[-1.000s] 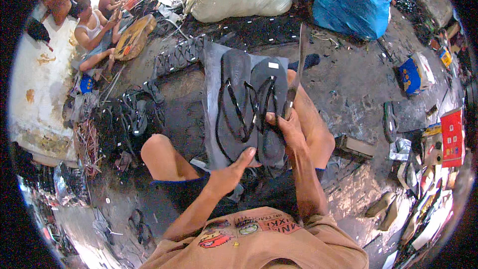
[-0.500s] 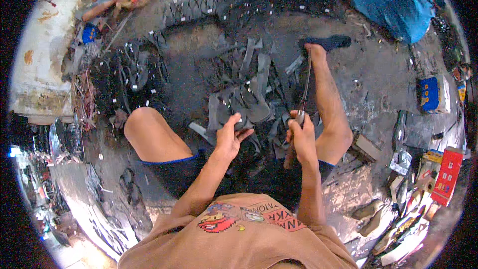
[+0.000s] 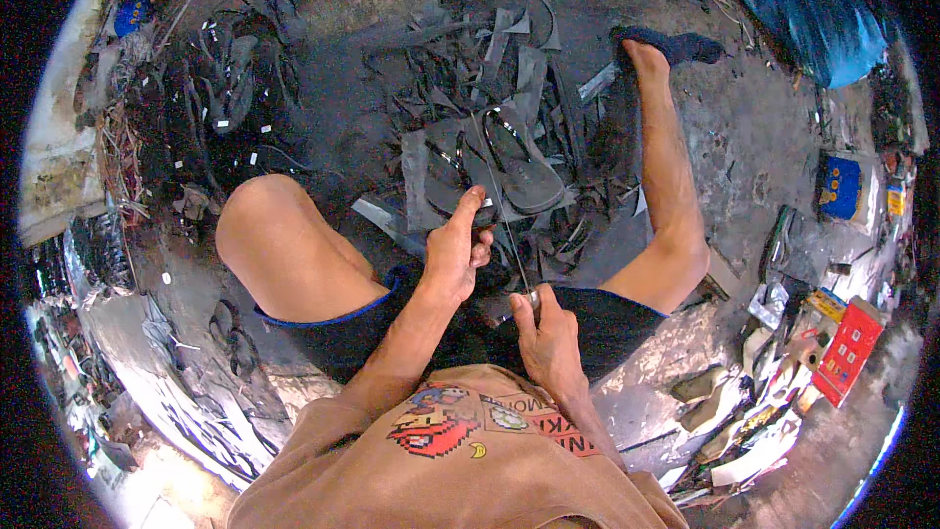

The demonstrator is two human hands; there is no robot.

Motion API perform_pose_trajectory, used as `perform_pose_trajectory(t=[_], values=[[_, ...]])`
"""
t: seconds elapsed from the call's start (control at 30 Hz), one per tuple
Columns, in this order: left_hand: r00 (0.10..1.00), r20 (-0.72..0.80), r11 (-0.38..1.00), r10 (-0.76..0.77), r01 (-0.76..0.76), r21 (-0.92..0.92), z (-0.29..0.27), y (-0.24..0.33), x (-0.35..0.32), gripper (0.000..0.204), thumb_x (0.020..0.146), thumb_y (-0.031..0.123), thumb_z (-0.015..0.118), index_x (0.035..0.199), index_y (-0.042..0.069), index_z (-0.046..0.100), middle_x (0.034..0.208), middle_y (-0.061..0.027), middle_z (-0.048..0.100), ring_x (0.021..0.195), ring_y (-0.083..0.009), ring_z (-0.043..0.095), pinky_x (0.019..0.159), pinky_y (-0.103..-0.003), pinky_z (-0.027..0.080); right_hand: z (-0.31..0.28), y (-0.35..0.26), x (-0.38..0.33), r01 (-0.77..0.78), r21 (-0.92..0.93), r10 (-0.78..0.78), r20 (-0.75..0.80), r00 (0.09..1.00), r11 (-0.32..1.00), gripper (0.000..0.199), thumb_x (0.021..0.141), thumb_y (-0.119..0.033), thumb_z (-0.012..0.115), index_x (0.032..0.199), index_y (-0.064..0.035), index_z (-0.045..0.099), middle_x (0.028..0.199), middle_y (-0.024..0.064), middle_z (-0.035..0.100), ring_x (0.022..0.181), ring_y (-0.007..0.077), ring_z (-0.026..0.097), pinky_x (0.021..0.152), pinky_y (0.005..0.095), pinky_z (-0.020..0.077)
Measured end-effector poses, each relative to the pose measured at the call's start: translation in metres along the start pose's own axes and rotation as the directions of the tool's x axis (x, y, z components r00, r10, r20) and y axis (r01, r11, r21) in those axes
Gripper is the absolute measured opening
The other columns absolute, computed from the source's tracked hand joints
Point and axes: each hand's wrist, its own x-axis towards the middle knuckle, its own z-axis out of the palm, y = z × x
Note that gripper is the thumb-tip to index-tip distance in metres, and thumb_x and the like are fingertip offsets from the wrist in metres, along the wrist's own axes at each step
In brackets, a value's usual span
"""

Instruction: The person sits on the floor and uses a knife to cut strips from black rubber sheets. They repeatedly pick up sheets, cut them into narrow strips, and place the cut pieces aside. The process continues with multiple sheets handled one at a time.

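A long thin-bladed knife is gripped by its handle in my right hand, close to my lap. Its blade slants up and left, passing beside the fingers of my left hand. That left hand is closed, thumb stretched forward and fingers curled; a dark thing between them is too hidden to name. Just beyond the thumb lies a dark flip-flop with a shiny strap. A second dark flip-flop sits to its right. Both rest on flat dark sheet pieces; a small white bit shows by the thumb tip.
Dark offcuts are heaped beyond the flip-flops, between my spread legs. More dark footwear is piled at the left. To the right are a blue box, a red box and pale shoe-shaped forms. Blue sheeting lies far right.
My right hand has come left and nearer my body, swinging the knife blade across to my left hand. My left fingers have curled in. The view has tilted, showing the flip-flops more plainly.
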Motion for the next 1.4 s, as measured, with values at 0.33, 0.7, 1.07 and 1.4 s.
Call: perform_pose_trajectory(t=[0.33, 0.7, 1.07, 1.4], values=[[0.981, 0.142, 0.98, -0.132, 0.151, -0.131, -0.018, -0.002, 0.014, 0.028, 0.095, 0.037, 0.076, 0.097, 0.011, 0.065, 0.064, 0.0001, 0.055, 0.046, -0.007, 0.044, 0.044, -0.025, 0.035, 0.015, 0.005, 0.092, 0.044, -0.152, -0.054, -0.059, 0.997, 0.987, 0.045, 0.1, -0.039, 0.065, 0.105, 0.0048, 0.071, 0.088, 0.03, 0.072, 0.083, 0.0491, 0.071, 0.072, 0.0559, 0.0559], [0.941, 0.292, 0.954, -0.169, 0.23, -0.19, -0.024, -0.003, 0.015, 0.025, 0.098, 0.034, 0.073, 0.097, 0.012, 0.061, 0.063, 0.0025, 0.053, 0.046, -0.0042, 0.043, 0.042, -0.021, 0.033, 0.058, 0.087, 0.167, 0.498, 0.27, -0.494, -0.088, 0.865, 0.824, 0.042, 0.094, -0.011, 0.071, 0.133, -0.0009, 0.059, 0.123, 0.0194, 0.068, 0.108, 0.0321, 0.064, 0.093, 0.0442, 0.0521], [0.941, 0.301, 0.944, -0.157, 0.232, -0.234, -0.022, 0.004, 0.013, 0.023, 0.1, 0.032, 0.071, 0.095, 0.012, 0.06, 0.063, 0.0032, 0.05, 0.047, -0.0029, 0.041, 0.043, -0.02, 0.034, 0.097, 0.086, 0.193, 0.43, 0.204, -0.448, 0.05, 0.893, 0.879, 0.039, 0.106, -0.025, 0.057, 0.137, -0.0023, 0.053, 0.131, 0.0152, 0.064, 0.12, 0.0296, 0.059, 0.102, 0.0382, 0.0448], [0.982, 0.191, 0.993, -0.014, 0.036, -0.113, -0.025, 0.012, -0.032, 0.024, 0.098, 0.033, 0.072, 0.099, 0.013, 0.058, 0.062, 0.0027, 0.046, 0.046, -0.0069, 0.039, 0.042, -0.023, 0.034, 0.122, 0.066, 0.209, 0.514, 0.069, -0.498, -0.165, 0.851, 0.855, 0.041, 0.106, -0.036, 0.053, 0.132, -0.0034, 0.056, 0.123, 0.0159, 0.065, 0.114, 0.0318, 0.06, 0.096, 0.0396, 0.0461]])
